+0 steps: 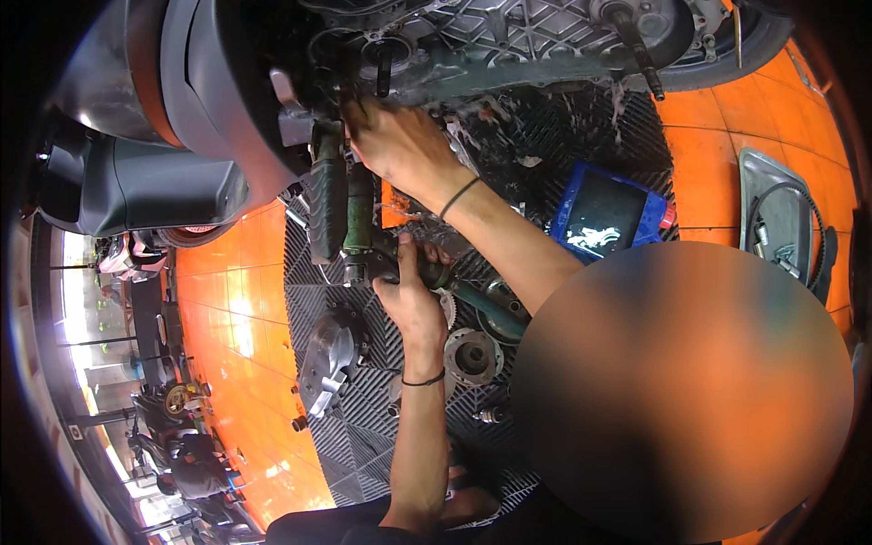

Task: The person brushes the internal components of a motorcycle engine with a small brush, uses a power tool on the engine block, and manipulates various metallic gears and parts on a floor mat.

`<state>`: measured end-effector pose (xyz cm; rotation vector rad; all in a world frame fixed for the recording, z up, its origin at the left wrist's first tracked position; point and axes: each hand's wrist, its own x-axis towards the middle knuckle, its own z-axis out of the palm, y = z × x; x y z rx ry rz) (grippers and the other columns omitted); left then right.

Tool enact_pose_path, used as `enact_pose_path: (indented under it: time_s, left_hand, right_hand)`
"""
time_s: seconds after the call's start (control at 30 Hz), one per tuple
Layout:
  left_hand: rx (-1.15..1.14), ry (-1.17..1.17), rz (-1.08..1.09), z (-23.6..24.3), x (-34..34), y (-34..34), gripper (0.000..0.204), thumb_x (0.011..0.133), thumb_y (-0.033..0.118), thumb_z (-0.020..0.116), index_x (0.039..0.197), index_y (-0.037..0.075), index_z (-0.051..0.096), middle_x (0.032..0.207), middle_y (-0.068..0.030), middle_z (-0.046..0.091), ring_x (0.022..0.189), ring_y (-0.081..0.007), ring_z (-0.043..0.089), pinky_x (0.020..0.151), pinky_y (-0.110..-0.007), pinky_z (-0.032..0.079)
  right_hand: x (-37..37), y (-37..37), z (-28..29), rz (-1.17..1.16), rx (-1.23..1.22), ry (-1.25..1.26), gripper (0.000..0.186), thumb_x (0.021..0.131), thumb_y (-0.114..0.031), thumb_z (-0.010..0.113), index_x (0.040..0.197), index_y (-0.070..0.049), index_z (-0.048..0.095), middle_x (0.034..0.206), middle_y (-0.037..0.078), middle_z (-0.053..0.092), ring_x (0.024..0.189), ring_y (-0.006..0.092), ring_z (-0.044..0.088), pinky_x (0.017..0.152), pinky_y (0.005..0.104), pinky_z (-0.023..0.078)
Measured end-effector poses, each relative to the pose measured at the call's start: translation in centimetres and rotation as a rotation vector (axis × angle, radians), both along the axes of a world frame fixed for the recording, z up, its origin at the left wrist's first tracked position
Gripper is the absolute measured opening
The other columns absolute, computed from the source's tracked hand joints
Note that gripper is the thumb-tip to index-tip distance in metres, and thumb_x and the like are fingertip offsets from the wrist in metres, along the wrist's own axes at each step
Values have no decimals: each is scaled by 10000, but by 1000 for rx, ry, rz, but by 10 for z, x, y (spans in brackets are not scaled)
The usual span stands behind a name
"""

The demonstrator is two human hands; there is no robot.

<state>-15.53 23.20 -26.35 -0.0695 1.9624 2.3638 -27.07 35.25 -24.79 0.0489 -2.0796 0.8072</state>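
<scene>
My left hand [413, 295] is closed on the dark grip of a green power tool [360, 218] that looks like an impact wrench, its thumb pointing up. The tool lies along a black ribbed bar [328, 200], and its far end reaches toward the scooter's engine. Farther up, my right hand [395, 141] is at the underside of the engine case [518, 45]. Its fingers curl in among dark parts, where shadow hides the tips and whatever they grip. A splined shaft [384, 68] sticks out of the case just above this hand.
A black ribbed mat [327, 300] carries a grey cover [331, 359], a round metal part [473, 356] and a spark-plug-like piece [491, 415]. A blue container [609, 211] stands to the right. Beyond it, a grey tray [772, 182] holds a cable. A large blurred disc covers the lower right.
</scene>
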Motion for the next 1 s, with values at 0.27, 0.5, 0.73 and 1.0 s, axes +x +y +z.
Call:
enact_pose_path:
  time_s: [0.27, 0.5, 0.73, 1.0]
  left_hand:
    - [19, -11, 2, -3, 3, -2, 185, 1012, 149, 617, 982, -12, 532, 754, -76, 557, 690, -198, 589, 657, -369, 532]
    - [-6, -22, 4, -6, 8, 1, 175, 1008, 135, 625, 972, -19, 551, 761, -75, 571, 690, -190, 589, 653, -360, 538]
    - [-324, 83, 35, 0, 5, -33, 280, 964, 298, 707, 975, 25, 649, 768, -33, 667, 685, -125, 605, 656, -325, 491]
    - [-463, -10, -32, -35, -6, -46, 325, 1018, 309, 610, 1075, 7, 717, 870, -25, 692, 751, -116, 602, 704, -310, 488]
  right_hand:
    - [42, 23, -33, -43, -383, -81, 241, 889, -123, 658, 1078, 27, 670, 885, 236, 721, 748, 383, 717, 667, 428, 570]
    - [43, 20, -11, -76, -612, -92, 202, 917, -135, 639, 985, 47, 697, 804, 236, 702, 760, 371, 723, 709, 407, 545]
    - [50, -1, 31, 189, -801, -93, 229, 950, -123, 562, 1016, -6, 747, 936, 128, 772, 778, 214, 707, 711, 349, 536]
    - [130, -15, -54, -195, -418, 20, 114, 863, -125, 611, 887, -38, 681, 766, 159, 640, 669, 328, 625, 595, 434, 505]
